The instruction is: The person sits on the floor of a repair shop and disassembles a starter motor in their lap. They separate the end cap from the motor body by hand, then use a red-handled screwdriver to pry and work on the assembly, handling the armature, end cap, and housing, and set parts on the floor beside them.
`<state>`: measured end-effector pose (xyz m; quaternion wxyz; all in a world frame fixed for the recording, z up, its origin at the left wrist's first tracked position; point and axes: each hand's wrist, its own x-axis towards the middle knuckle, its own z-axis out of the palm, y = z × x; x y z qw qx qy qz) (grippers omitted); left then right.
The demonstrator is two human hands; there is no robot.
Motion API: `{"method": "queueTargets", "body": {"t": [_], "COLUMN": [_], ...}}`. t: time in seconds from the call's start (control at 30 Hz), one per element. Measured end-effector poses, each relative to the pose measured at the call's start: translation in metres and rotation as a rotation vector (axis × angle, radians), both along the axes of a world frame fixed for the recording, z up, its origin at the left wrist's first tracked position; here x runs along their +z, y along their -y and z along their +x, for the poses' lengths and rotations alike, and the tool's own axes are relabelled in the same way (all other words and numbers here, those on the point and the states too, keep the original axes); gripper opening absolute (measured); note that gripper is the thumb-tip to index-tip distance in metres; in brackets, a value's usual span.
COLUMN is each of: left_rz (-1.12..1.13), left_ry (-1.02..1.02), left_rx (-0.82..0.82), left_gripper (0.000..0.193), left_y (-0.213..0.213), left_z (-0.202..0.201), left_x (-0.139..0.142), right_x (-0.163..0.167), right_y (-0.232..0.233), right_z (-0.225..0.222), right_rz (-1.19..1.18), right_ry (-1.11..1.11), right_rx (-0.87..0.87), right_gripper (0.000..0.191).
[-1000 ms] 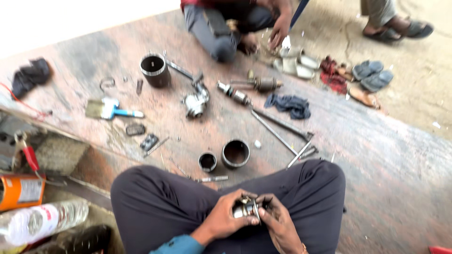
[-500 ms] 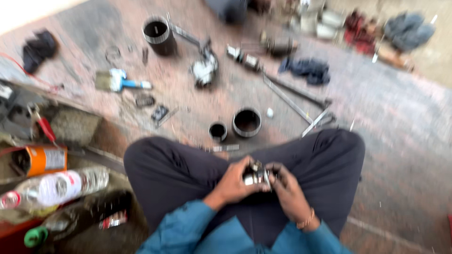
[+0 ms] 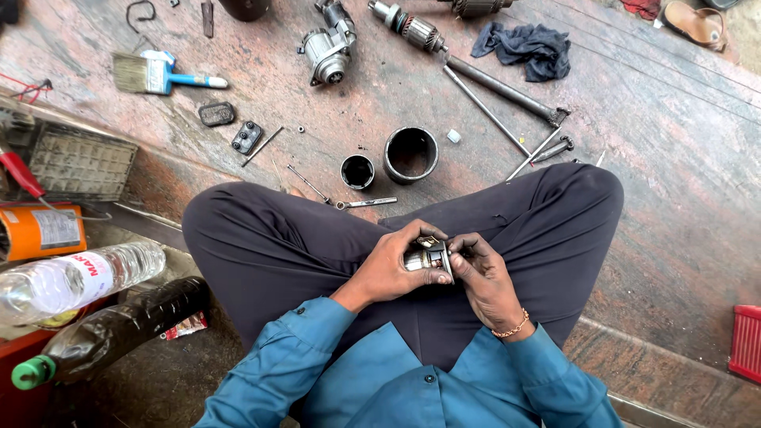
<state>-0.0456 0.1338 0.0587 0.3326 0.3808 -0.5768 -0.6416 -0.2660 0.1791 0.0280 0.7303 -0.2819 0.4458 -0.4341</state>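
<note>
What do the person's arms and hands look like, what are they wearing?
Both arms are covered by long blue shirt sleeves with buttoned cuffs. The left hand is bare, with no ring or band visible. The right hand is also bare, with a thin gold-coloured beaded bracelet at the wrist.

The stone floor (image 3: 674, 158) was worn, reddish and stained, and it carried a real scatter: a paintbrush (image 3: 158, 74) with a blue handle up at the left, a starter motor housing (image 3: 326, 49) beside an armature shaft (image 3: 408, 28), and a dark crumpled rag (image 3: 525, 47) off toward the right. Nearer the crossed legs sat a large black metal sleeve (image 3: 411, 154) just beside a smaller black cup (image 3: 357, 171), with long steel rods (image 3: 495, 119) angled across behind them. A small wrench (image 3: 366, 203) lay right at the knees, and a small black block (image 3: 247, 136) rested near a thin pin (image 3: 262, 145).
</note>
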Motion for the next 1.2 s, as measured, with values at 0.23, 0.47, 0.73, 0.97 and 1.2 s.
{"method": "queueTargets", "body": {"t": [0.23,0.47,0.73,0.97,1.2], "left_rz": [-0.052,-0.071,-0.070,-0.106,0.056], "left_ry": [0.072,0.096,0.083,-0.030,-0.038], "left_rx": [-0.020,-0.019,-0.049,-0.018,-0.032], "left_gripper": [0.063,0.065,0.064,0.058,0.058], "left_y": [-0.001,-0.002,-0.003,-0.003,0.004], "left_z": [-0.001,0.000,0.000,0.000,-0.001], "left_x": [-0.003,-0.006,-0.009,-0.007,-0.003], "right_x": [0.007,0.025,0.033,0.015,0.011], "right_y": [0.004,0.009,0.020,0.021,0.026], "right_z": [-0.001,0.012,0.007,0.009,0.008], "right_rz": [-0.059,-0.370,-0.691,-0.810,-0.602], "right_ry": [-0.180,-0.795,-0.905,-1.067,-0.870], "right_rx": [0.030,0.098,0.230,0.099,0.023], "right_gripper": [0.008,0.006,0.020,0.026,0.009]}}
